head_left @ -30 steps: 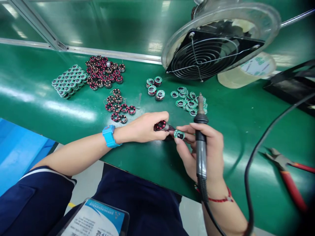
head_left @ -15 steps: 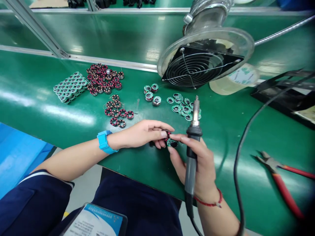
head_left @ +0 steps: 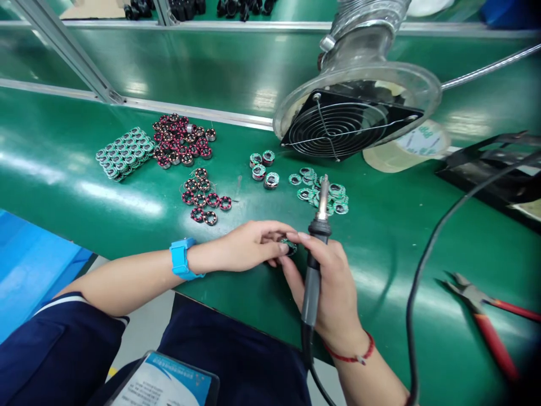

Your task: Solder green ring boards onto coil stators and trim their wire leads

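Note:
My left hand (head_left: 247, 246), with a blue wristband, pinches a small round coil part (head_left: 289, 246) near the front edge of the green bench. My right hand (head_left: 327, 282) meets it there, fingertips pressed on the same part. A black-handled soldering iron (head_left: 315, 259) lies across my right palm, its metal tip pointing up and away. Only a sliver of the coil part shows between the fingers.
Rows of green-topped parts (head_left: 124, 152), a heap of red coils (head_left: 180, 141), loose coils (head_left: 203, 197) and green rings (head_left: 321, 192) lie beyond the hands. A fume fan (head_left: 350, 121) hangs behind. Red-handled cutters (head_left: 486, 310) lie right, by the black cable (head_left: 426, 270).
My hands have closed together over the small part, which now shows less. The soldering iron has leaned left. The view has tilted up a little.

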Tool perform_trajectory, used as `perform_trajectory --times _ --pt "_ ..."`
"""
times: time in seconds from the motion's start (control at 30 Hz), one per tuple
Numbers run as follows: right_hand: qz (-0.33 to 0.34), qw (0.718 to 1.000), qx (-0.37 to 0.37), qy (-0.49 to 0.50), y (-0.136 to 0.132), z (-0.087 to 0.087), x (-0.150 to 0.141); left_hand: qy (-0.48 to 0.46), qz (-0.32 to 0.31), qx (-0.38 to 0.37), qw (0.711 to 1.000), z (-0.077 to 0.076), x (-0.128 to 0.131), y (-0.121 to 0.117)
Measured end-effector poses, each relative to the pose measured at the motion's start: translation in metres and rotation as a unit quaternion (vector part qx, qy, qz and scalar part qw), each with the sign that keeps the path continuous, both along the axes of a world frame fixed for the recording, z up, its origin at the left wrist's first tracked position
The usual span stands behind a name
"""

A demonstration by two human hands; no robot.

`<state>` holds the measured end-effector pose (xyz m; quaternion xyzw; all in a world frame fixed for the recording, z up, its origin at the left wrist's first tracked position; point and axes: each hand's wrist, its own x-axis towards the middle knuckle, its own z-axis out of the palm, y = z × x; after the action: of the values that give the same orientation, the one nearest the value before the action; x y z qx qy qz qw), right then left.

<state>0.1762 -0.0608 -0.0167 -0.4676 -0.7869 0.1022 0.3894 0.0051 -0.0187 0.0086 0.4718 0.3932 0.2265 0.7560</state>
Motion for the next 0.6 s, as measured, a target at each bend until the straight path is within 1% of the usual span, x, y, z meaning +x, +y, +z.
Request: perform_trajectory --times 0.07,0.1,0.17,0.27,0.33,0.43,0.53,0.6 --pt "0.003 1.000 -0.005 0.004 -0.001 0.001 0.002 0.069 0.035 0.079 0.994 0.000 -0.003 0.006" --pt "-0.001 1.000 -0.007 0.009 -0.001 0.001 0.003 0.114 0.052 0.122 0.985 0.000 -0.005 0.010" --pt "-0.016 1.000 -0.010 0.024 -0.003 0.000 0.005 0.211 0.070 0.210 0.952 0.001 -0.010 0.019" --pt "-0.032 0.998 -0.018 0.047 -0.006 -0.004 0.010 0.321 0.056 0.303 0.895 0.002 -0.014 0.032" --pt "-0.033 0.998 -0.021 0.054 -0.007 -0.006 0.012 0.354 0.070 0.330 0.872 0.001 -0.016 0.039" --pt "-0.036 0.998 -0.018 0.050 -0.007 -0.006 0.014 0.366 0.138 0.341 0.855 0.002 -0.020 0.045" --pt "-0.044 0.998 -0.010 0.048 -0.008 -0.003 0.016 0.369 0.193 0.362 0.834 0.012 -0.035 0.047" --pt "-0.045 0.997 -0.007 0.054 -0.008 -0.001 0.017 0.385 0.191 0.391 0.814 0.024 -0.049 0.045"
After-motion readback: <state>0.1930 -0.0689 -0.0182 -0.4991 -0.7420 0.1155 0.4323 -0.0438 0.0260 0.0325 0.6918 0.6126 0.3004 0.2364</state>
